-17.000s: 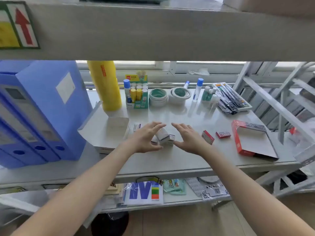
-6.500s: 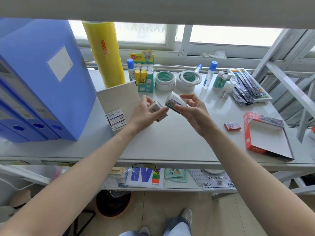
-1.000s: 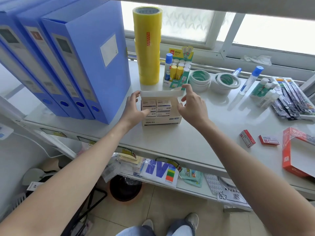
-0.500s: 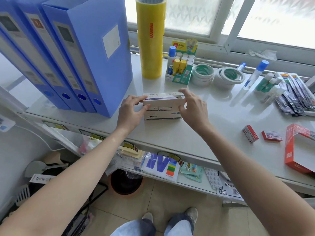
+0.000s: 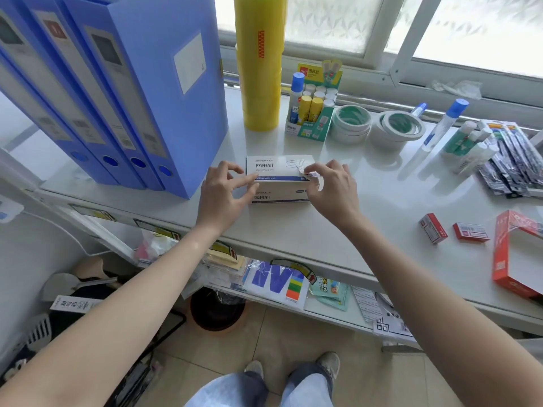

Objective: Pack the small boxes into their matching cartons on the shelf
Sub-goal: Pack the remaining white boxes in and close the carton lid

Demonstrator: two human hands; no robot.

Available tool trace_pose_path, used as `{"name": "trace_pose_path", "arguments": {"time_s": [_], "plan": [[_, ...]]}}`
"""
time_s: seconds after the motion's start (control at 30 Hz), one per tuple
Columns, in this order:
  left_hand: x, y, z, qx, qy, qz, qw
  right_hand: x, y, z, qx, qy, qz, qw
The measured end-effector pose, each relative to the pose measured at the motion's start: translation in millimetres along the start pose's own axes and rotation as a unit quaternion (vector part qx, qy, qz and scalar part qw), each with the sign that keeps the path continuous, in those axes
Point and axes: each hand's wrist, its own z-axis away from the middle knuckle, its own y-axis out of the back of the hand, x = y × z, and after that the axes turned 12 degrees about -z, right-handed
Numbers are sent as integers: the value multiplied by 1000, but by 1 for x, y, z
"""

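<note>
The left hand (image 5: pixel 224 190) grips the left end of a white cardboard paper-clip box (image 5: pixel 277 179) between thumb and fingers. The right hand (image 5: pixel 333 188) pinches its right top edge. The box sits closed on the white table (image 5: pixel 293 230), just beside blue plastic file boxes (image 5: pixel 152 92).

Bare forearms (image 5: pixel 132 304); light blue jeans (image 5: pixel 305 389); worn grey-beige sneakers (image 5: pixel 328 364) on both feet.

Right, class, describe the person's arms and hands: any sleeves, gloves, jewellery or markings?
Both arms are bare right to the picture's edge; no sleeve shows. The left hand and right hand wear no gloves, and no watch, bracelet or ring is visible. No markings show either.
</note>
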Motion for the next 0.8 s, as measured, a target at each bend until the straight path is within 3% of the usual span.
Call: {"name": "trace_pose_path", "arguments": {"time_s": [0.17, 0.27, 0.37, 0.8], "plan": [[-8, -1, 4, -11, -116, -142, 983, -4, 1, 6, -47, 73, 80, 993], [-5, -3, 1, -79, -163, -164, 970, -7, -5, 8, -109, 124, 114, 980], [-2, -9, 0, -117, -173, -186, 960, -10, -12, 10, -143, 136, 132, 971], [-1, -19, 3, -95, -162, -195, 963, -5, -17, 16, -175, 141, 129, 966]]}}
